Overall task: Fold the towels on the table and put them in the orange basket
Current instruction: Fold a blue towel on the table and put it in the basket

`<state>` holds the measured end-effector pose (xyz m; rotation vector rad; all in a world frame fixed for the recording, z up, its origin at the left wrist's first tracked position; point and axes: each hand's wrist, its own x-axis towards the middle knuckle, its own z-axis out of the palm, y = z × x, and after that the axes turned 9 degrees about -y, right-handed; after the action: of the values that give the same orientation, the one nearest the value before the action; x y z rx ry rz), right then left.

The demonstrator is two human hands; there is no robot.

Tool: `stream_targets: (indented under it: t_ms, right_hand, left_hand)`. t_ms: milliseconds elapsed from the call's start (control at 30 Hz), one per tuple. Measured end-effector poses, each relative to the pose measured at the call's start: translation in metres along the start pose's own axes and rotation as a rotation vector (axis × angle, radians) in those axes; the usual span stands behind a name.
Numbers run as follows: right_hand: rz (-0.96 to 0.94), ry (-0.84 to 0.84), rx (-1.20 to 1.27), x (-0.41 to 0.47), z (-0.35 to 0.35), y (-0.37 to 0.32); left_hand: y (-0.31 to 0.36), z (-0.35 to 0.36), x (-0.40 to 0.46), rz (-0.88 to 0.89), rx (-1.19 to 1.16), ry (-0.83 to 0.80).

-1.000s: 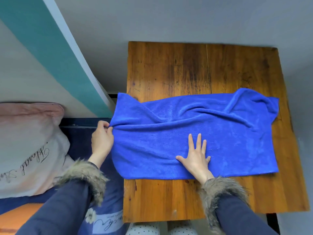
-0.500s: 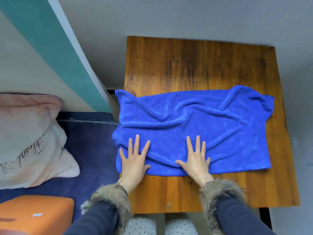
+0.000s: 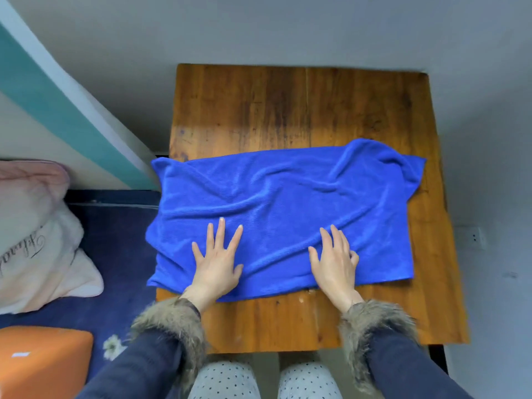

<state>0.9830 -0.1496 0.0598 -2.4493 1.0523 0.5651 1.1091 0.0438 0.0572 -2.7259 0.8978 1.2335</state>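
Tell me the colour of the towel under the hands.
Solid bright blue towel, seen best in the head view.

A wooden table (image 3: 302, 110) with dark-stained planks stands on a plain grey floor (image 3: 259, 30). To its left runs a wall (image 3: 17, 133) with a slanting teal stripe (image 3: 57, 116). Below that lies a bed with a dark blue sheet (image 3: 121, 249), and a pale pink pillow (image 3: 34, 234) with script lettering rests at its left side. A white wall socket (image 3: 475, 238) shows at the far right.
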Motion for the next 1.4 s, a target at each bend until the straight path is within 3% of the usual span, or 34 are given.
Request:
stream_targets:
  t_ms: [267, 567, 733, 833, 900, 1000, 1100, 1167, 1233, 1333, 1400]
  right_hand:
    - [0.237, 0.214, 0.364, 0.035, -0.052, 0.132]
    - [0.355, -0.076, 0.667, 0.066, -0.059, 0.186]
    - [0.168, -0.027, 0.939, 0.058, -0.079, 0.164]
    - [-0.068, -0.288, 1.188, 0.052, -0.092, 0.139]
    - [-0.146, -0.41, 1.177, 0.057, -0.096, 0.134]
    - [-0.007, -0.192, 1.134, 0.075, -0.095, 0.144]
    - [0.228, 0.018, 0.986, 0.101, -0.088, 0.169]
    - [0.296, 0.059, 0.92, 0.115, -0.089, 0.178]
    - [0.311, 0.107, 0.891, 0.13, -0.096, 0.179]
    - [0.296, 0.171, 0.869, 0.154, -0.114, 0.175]
    - [0.275, 0.193, 0.923, 0.169, -0.122, 0.171]
  left_hand:
    - [0.149, 0.027, 0.037, 0.183, 0.168, 0.018]
    - [0.204, 0.041, 0.058, 0.038, 0.125, -0.063]
    - [0.203, 0.038, 0.047, 0.076, -0.144, 0.082]
    - [0.21, 0.04, 0.04, 0.109, -0.316, 0.225]
    - [0.213, 0.039, 0.038, 0.106, -0.371, 0.287]
    - [0.218, 0.035, 0.036, 0.136, -0.347, 0.453]
    - [0.232, 0.034, 0.036, 0.321, -0.191, 0.564]
    - [0.245, 0.038, 0.035, 0.532, 0.009, 0.502]
    - [0.258, 0.041, 0.036, 0.653, 0.204, 0.311]
    - [0.261, 0.038, 0.046, 0.529, 0.334, 0.066]
    - [0.262, 0.034, 0.052, 0.455, 0.389, 0.073]
